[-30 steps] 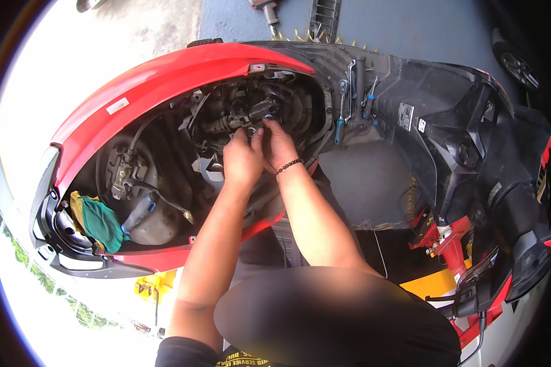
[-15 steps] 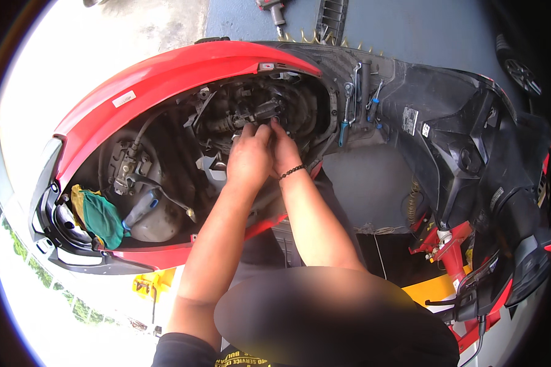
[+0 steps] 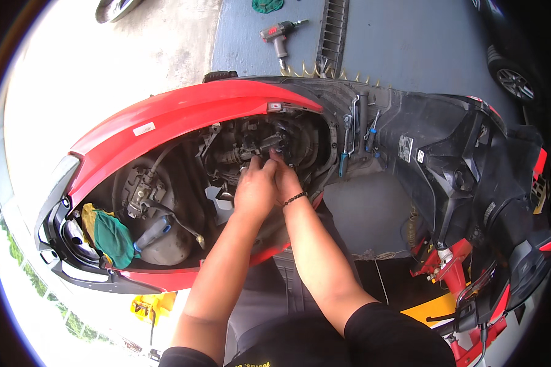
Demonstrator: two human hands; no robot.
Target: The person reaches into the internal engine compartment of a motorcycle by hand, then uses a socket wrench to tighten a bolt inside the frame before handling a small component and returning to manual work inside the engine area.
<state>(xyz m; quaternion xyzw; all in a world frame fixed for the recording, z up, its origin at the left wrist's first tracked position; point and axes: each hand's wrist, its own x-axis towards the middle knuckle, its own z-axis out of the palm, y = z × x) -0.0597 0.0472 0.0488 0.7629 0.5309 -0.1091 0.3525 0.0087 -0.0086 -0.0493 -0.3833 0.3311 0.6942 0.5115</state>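
Observation:
Both my hands are close together inside the open body of a red scooter (image 3: 183,113), over its exposed engine parts (image 3: 266,144). My left hand (image 3: 254,188) has its fingers curled down at a dark fitting. Pressed up beside it, my right hand (image 3: 288,180) is closed too, with the thumb pointing up toward the same fitting. Whatever the fingertips grip is hidden or too small to name. A white plastic piece (image 3: 219,202) sits just left of my left hand. A dark bead bracelet (image 3: 296,198) circles my right wrist.
A blue-handled ratchet (image 3: 343,164) and a blue-handled screwdriver (image 3: 371,139) lie on the scooter's floorboard. A green cloth (image 3: 113,240) and a grey-blue tool handle (image 3: 155,233) rest in the rear cavity. An impact wrench (image 3: 278,38) and coiled hose (image 3: 309,72) lie beyond the scooter.
The view has shifted, so the scooter sits lower in the picture and more floor shows beyond it. My hands stay at the same engine spot, with little visible change in their pose.

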